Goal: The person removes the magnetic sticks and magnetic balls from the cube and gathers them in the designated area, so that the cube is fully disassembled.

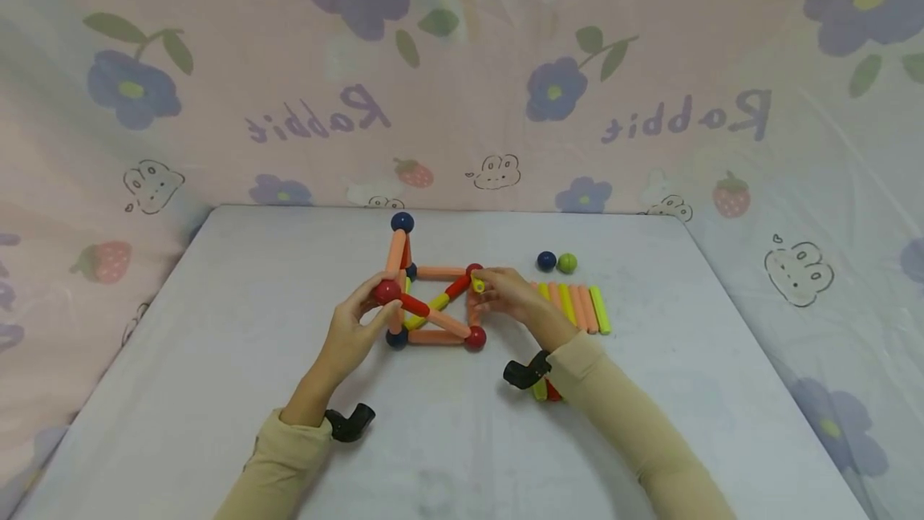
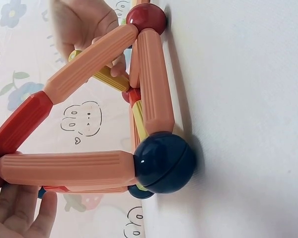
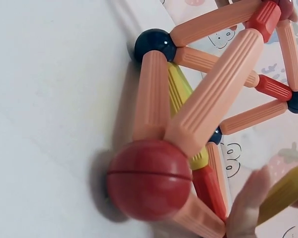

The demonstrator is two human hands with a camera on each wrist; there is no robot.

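A frame of magnetic rods and balls stands on the white table [image 1: 253, 263], with salmon rods [image 1: 439, 337] along its base. At its raised near-left corner my left hand [image 1: 351, 339] pinches a red ball [image 1: 387, 290] between thumb and fingers. A red rod [image 1: 414, 305] joined to a salmon rod slopes from that ball to a low red ball [image 1: 475, 337]. My right hand [image 1: 511, 295] grips a short yellow rod [image 2: 111, 78], whose lower end meets the far-right red ball [image 2: 128, 95]. A dark blue ball [image 1: 402, 222] tops the far-left corner.
Right of the frame lie a loose dark blue ball [image 1: 546, 262] and a green ball [image 1: 567, 263]. Below them is a row of yellow and salmon rods [image 1: 585, 307], partly behind my right arm. More rods [image 1: 540, 390] show under that wrist. A patterned cloth [image 1: 462, 103] hangs behind.
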